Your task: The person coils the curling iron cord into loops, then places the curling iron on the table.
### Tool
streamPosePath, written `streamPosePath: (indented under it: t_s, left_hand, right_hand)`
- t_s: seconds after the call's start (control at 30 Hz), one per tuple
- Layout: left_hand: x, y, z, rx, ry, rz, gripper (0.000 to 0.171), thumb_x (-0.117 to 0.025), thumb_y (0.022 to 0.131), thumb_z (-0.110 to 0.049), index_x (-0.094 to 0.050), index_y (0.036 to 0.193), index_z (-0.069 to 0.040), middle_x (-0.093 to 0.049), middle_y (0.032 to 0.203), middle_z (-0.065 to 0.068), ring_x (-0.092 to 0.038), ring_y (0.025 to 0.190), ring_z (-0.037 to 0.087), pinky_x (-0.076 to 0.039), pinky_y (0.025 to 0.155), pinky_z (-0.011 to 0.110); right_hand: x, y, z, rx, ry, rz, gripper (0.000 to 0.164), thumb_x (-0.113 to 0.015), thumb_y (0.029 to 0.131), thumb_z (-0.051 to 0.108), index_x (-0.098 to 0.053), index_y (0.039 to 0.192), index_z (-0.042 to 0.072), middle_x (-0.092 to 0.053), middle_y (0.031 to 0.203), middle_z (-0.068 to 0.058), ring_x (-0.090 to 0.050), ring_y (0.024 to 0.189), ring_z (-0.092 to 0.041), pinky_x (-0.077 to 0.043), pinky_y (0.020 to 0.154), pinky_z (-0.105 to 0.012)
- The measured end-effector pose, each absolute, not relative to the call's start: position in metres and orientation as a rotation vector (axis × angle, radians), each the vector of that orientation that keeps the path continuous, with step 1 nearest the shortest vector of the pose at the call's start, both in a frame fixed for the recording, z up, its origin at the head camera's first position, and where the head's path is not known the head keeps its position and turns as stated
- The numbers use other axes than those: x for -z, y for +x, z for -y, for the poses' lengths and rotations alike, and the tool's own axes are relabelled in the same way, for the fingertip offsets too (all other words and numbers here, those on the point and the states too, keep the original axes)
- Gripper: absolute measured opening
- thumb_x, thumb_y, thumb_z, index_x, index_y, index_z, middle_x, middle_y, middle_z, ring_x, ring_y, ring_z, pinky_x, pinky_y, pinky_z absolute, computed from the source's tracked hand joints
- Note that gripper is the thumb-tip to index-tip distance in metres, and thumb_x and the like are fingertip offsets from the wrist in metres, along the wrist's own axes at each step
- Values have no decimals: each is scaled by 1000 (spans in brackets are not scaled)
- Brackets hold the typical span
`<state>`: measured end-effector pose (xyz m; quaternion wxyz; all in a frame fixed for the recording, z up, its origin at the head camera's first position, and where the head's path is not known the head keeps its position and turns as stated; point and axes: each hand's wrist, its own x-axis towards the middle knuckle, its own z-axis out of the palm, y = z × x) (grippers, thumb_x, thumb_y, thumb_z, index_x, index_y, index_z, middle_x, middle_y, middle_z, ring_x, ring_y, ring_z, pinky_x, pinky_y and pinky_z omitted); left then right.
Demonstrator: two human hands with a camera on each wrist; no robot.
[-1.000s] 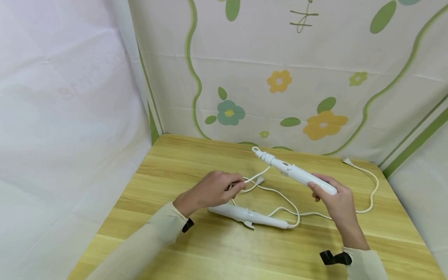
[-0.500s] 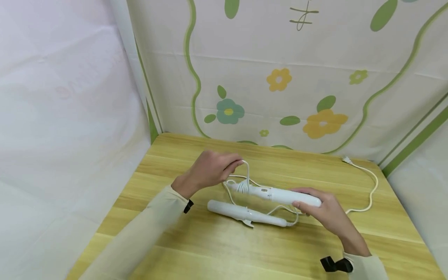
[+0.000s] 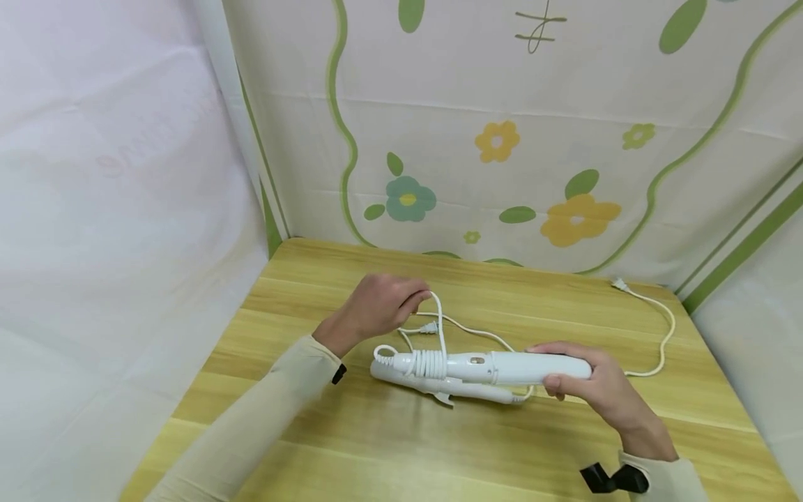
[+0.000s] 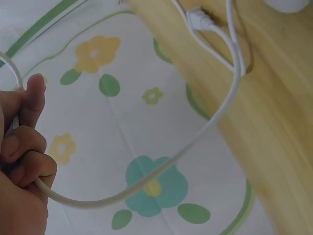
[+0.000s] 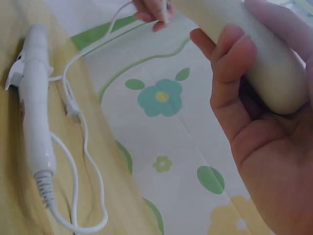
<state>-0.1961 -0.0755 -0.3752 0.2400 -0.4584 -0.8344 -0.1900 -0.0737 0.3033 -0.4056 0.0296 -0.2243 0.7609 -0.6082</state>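
Observation:
My right hand (image 3: 596, 380) grips the smooth barrel end of a white curling iron (image 3: 521, 367), held roughly level above the table. White cord (image 3: 426, 364) is wound in several turns around its handle end. In the head view my left hand (image 3: 383, 303) pinches that cord, raised up and to the left of the turns. From the left hand the cord's free end curves down to a plug (image 4: 199, 19) in the left wrist view. A second white curling iron (image 5: 36, 107) lies on the table, partly hidden behind the held one in the head view.
The second iron's cord (image 3: 671, 328) runs right across the wooden table (image 3: 351, 446) to a plug (image 3: 620, 284) near the back right corner. A flower-printed cloth (image 3: 439, 153) hangs along the back edge. White cloth walls (image 3: 125, 244) flank the sides.
The held curling iron has swung from a slant to nearly level and come down over the second iron. My left hand has risen with the cord, and the wound turns are pushed closer together.

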Motion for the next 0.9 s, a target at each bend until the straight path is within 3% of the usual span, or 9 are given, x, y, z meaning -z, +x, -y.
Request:
streamPosePath:
  t_s: [0.17,0.33,0.47,0.63,0.9]
  left_hand:
    - [389,-188,73,539,-1295,2383,9,-72,107,-20,-78,101,-14,-73,77,-7,-57,60,3,-52,59,23]
    - [400,-177,69,488,-1313,2452,17,-73,106,-20,-76,89,-17,-74,75,-10,-55,58,1,-47,56,22]
    - [407,-171,65,504,-1401,2481,21,-65,111,-20,-77,94,-16,-69,71,-14,-55,58,-3,-46,58,20]
    - [410,-163,63,503,-1472,2468,23,-64,111,-21,-72,90,-18,-66,69,-16,-52,59,-4,-40,57,17]
    - [405,-160,66,570,-1461,2451,26,-63,111,-21,-68,86,-19,-66,68,-16,-49,57,-5,-37,56,14]
  right_hand:
    - [404,-78,-301,2162,-787,-2113,51,-57,96,-26,-74,135,0,-78,120,-4,-70,77,-12,-57,61,-28]
    - [400,-85,-295,2388,-708,-2038,41,-52,102,-23,-71,135,-6,-77,118,-8,-70,78,-13,-56,63,-25]
    - [398,-89,-290,2448,-509,-2163,32,-57,103,-19,-69,132,-13,-78,103,-8,-69,74,-14,-55,61,-25]
    - [403,-93,-285,2309,-236,-2391,28,-70,102,-8,-71,129,-13,-78,84,-6,-70,69,-12,-57,60,-24]
    - [409,-96,-284,2071,-107,-2574,32,-77,101,3,-73,131,-7,-77,80,-3,-68,68,-13,-58,62,-25]
